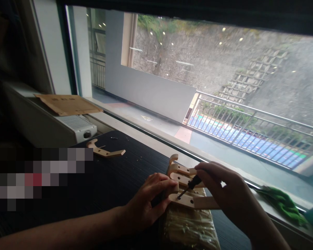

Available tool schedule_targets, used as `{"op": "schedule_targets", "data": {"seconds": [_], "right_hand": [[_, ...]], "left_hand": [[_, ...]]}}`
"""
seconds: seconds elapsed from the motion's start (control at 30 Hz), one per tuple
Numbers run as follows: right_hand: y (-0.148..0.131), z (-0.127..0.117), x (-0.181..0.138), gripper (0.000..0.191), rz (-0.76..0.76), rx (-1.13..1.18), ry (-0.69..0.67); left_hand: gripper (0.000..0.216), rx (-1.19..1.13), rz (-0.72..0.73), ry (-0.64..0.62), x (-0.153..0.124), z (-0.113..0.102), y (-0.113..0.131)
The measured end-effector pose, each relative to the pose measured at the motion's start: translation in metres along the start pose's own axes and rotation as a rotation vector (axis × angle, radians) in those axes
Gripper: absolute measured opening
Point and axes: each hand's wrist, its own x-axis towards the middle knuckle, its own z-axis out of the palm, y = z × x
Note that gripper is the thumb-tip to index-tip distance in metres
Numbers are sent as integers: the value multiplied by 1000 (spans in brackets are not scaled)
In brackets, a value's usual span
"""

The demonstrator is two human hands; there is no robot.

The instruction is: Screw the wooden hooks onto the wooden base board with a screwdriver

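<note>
Far left: one brown envelope (68, 105), flat, resting on a white vented unit (81, 134) beside the window.

Left, far part of the dark tabletop (115, 180): one loose wooden hook (103, 152), dark holes along its strip, well apart from the others; untouched by either hand. Just beyond it, one small metal bit (114, 138), type too small to tell.

Centre: left hand (153, 198), thumb and fingers pinching the curled left end of the near wooden hook (204, 202), which lies across a block (189, 225) in shiny wrapping.

Just beyond, side by side: two wooden hooks (184, 178), also with dark holes; whether these are finished or waiting cannot be told.

Right of centre: one screwdriver (194, 182), tilted, tip at the near hook's left hole. Work there appears under way, not complete; the right hole is dark, its filling unclear. The loose hook is probably separate from the present step.

Right: right hand (221, 180), fingers closed around the screwdriver's handle.

Far right: one green cloth (282, 205), crumpled, by the window.
</note>
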Motion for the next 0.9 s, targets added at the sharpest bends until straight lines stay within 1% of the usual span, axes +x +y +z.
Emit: {"op": "schedule_targets", "data": {"seconds": [0.27,0.4,0.5,0.57,0.77,0.9], "right_hand": [[3,4,3,23,93,-57,54],[1,2,0,27,56,-1,62],[0,0,-1,25,1,43,56],[0,0,-1,24,-10,50,51],[6,3,2,28,67,30,74],[5,5,3,29,104,9,94]], "left_hand": [[52,3,1,-10,1,0,0],[53,6,2,-13,1,0,0],[54,1,5,-10,0,0,-1],[54,-2,5,-6,1,0,-1],[53,-9,2,-11,1,-1,2],[52,-4,0,-10,2,-1,2]]}}
